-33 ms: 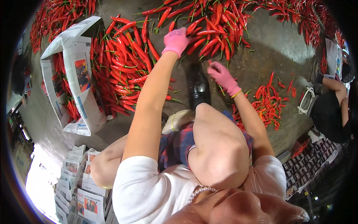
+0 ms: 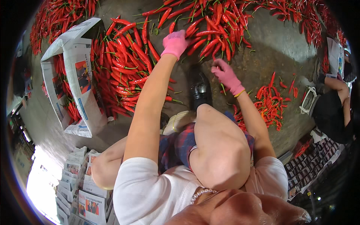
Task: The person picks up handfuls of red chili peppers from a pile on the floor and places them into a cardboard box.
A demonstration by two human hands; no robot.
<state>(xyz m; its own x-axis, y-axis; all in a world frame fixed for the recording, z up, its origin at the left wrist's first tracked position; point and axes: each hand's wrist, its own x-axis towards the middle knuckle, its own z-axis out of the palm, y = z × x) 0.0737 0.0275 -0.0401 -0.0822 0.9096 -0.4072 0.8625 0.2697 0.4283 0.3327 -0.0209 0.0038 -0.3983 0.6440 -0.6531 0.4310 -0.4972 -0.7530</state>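
Your pink-gloved left hand (image 2: 175,44) is at the near left edge of the heap of long red chilies (image 2: 221,32); its grip is hidden. Your right hand (image 2: 227,77), gloved alike, is curled just below that heap, with red at its fingertips too small to make out. Between your hands and your knee sits your black shoe (image 2: 200,90). To your left, more chilies (image 2: 127,71) spread beside and inside a newspaper-covered holder (image 2: 84,101); to your right lies a smaller chili pile (image 2: 269,107). Folded newspapers (image 2: 91,208) stand lower left.
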